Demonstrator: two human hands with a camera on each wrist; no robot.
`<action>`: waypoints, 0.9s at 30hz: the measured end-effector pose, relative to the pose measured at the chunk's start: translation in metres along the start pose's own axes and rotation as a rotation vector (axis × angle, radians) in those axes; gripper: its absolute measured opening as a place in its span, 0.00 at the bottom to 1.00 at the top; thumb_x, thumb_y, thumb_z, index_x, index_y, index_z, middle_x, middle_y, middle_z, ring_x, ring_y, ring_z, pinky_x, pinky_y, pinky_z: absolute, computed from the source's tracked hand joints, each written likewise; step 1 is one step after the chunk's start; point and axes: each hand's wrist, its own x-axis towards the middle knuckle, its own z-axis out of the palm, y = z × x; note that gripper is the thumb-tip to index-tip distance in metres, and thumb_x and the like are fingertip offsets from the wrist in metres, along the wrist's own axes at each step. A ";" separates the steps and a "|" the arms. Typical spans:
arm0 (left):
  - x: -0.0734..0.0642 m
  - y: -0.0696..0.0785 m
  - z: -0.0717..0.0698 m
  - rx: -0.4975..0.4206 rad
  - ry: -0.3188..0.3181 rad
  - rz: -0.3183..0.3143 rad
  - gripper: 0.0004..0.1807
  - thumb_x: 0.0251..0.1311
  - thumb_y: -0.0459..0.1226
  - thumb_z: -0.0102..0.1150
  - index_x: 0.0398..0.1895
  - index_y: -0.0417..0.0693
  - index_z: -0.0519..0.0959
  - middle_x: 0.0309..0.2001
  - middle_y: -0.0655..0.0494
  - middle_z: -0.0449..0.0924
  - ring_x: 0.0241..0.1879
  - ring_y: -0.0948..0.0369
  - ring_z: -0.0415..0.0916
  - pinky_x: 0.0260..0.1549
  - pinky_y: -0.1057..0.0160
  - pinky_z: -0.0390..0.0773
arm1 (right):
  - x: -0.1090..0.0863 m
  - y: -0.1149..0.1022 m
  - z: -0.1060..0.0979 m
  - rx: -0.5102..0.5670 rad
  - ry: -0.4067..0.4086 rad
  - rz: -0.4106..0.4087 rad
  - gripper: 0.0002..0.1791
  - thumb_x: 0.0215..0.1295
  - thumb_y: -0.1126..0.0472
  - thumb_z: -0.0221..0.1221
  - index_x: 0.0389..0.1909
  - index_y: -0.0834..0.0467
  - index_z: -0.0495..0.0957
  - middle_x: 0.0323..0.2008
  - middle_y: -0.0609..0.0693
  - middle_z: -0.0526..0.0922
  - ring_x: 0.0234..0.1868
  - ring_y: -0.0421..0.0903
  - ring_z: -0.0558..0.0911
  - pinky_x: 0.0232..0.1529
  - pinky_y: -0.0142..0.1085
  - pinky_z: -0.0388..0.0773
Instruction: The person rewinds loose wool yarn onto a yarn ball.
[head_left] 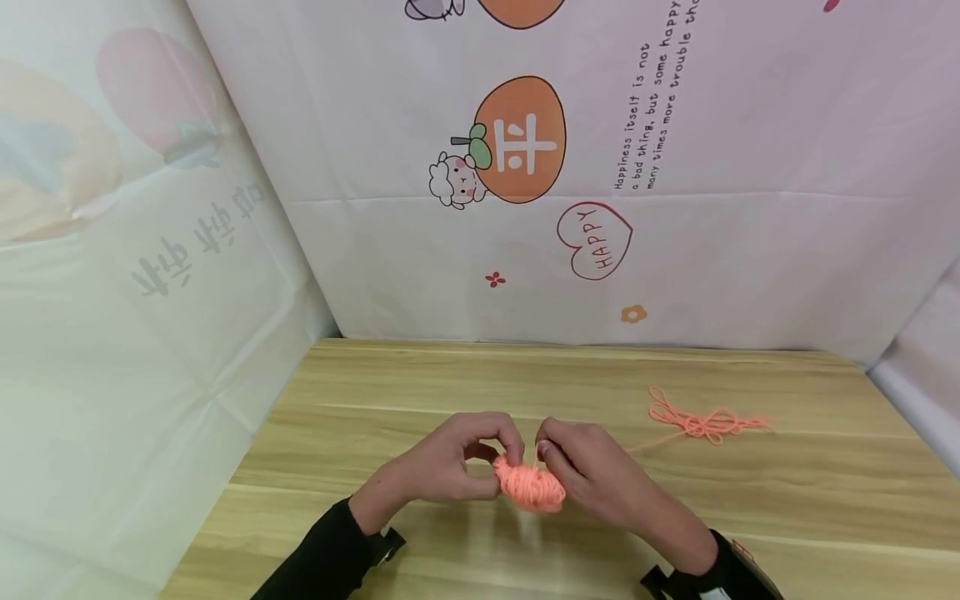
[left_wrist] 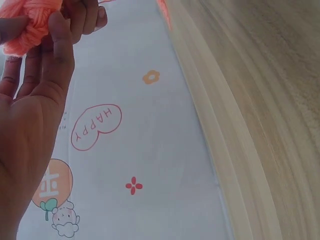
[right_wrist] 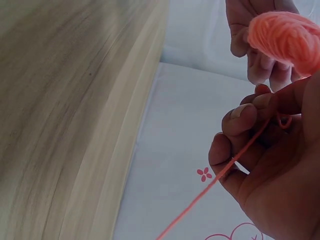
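Observation:
A coral-pink ball of yarn (head_left: pixel 531 487), wound into an oval, is held above the table by my left hand (head_left: pixel 467 458), thumb on one side and fingers on the other. Close on its right, my right hand (head_left: pixel 592 468) pinches the yarn strand (right_wrist: pixel 207 187) between thumb and fingers. In the right wrist view the strand crosses the palm and trails off to the lower left, with a small loop near the thumb. The left wrist view shows the left fingers (left_wrist: pixel 59 45) curled round the ball, with part of the right hand behind it.
A loose tangle of the same yarn (head_left: pixel 708 423) lies on the wooden table (head_left: pixel 375 383) at the right, its strand running towards the right hand. A white printed sheet (head_left: pixel 712 267) stands behind the table, and another sheet (head_left: pixel 150 350) hangs at the left.

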 end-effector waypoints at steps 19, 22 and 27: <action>0.007 0.024 -0.004 -0.055 0.155 0.116 0.15 0.49 0.18 0.57 0.36 0.42 0.71 0.37 0.48 0.73 0.37 0.57 0.71 0.32 0.58 0.81 | 0.001 0.000 0.006 -0.020 -0.050 0.033 0.13 0.74 0.61 0.49 0.29 0.41 0.68 0.18 0.36 0.63 0.18 0.32 0.62 0.19 0.27 0.64; 0.007 0.023 -0.005 -0.048 0.186 0.127 0.15 0.49 0.17 0.56 0.36 0.42 0.71 0.36 0.47 0.73 0.36 0.57 0.71 0.32 0.57 0.82 | 0.000 0.000 0.006 -0.023 -0.045 0.018 0.12 0.75 0.61 0.48 0.31 0.41 0.70 0.17 0.36 0.63 0.18 0.31 0.62 0.19 0.27 0.65; 0.007 0.022 -0.006 -0.027 0.250 0.133 0.15 0.50 0.17 0.56 0.38 0.39 0.72 0.37 0.46 0.73 0.36 0.56 0.73 0.31 0.55 0.83 | 0.000 -0.001 0.006 -0.037 -0.025 0.004 0.12 0.77 0.58 0.46 0.32 0.42 0.72 0.16 0.35 0.62 0.16 0.31 0.61 0.18 0.27 0.65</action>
